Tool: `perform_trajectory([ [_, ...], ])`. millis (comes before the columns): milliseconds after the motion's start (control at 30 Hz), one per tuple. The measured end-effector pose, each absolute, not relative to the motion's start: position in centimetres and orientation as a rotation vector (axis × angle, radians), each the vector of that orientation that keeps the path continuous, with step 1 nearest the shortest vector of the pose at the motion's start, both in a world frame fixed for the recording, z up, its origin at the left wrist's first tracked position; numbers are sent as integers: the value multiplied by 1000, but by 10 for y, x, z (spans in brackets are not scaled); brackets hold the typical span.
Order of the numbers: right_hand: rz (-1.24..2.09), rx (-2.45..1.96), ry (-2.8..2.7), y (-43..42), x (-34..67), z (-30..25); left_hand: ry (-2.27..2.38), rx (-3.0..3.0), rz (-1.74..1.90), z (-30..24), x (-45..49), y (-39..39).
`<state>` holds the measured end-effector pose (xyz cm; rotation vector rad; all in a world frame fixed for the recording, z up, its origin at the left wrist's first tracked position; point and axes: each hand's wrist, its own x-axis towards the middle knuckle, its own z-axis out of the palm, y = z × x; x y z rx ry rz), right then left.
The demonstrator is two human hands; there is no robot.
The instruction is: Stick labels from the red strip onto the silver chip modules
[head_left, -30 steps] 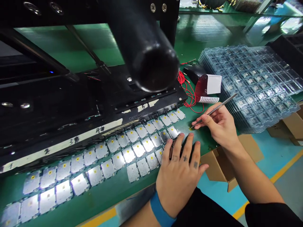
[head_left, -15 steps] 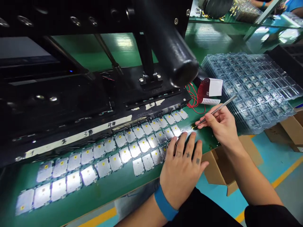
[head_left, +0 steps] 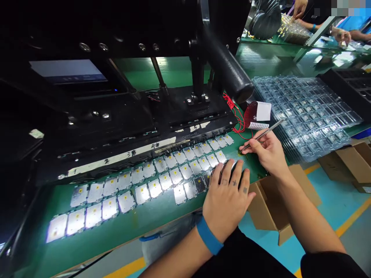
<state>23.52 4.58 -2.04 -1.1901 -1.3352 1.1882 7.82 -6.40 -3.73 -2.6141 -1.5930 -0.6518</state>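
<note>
My left hand (head_left: 228,193), with a blue band at the wrist, lies palm down with its fingers stretched out over the right end of the lowest row of metal plates. Those fingers hide part of the row. Slim metal tweezers (head_left: 265,133) are pinched in my right hand (head_left: 266,150), their tips pointing down and left towards the green tabletop (head_left: 113,235). Small silvery plates (head_left: 142,194), most marked with a yellow dot, lie in three slanting rows to the left of my hands. What is under my left palm cannot be seen.
A large black machine (head_left: 179,112) with numbered tape and a thick handle (head_left: 232,73) overhangs the plates. Red wires (head_left: 239,121) lie beside it. Stacked clear trays (head_left: 307,112) stand at right, above open cardboard boxes (head_left: 268,204). Co-workers' hands (head_left: 340,35) show at the far bench.
The view has shifted, so the machine and plates appear farther right. My left hand stays spread over the plates, and my right hand still holds the tweezers in nearly the same place.
</note>
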Motion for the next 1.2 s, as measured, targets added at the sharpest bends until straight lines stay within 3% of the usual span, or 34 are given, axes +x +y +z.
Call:
perform_trajectory([
  [1200,1164,-1206,-1353,44,236,-20,-1616,-2645,-646,-35,78,-63],
])
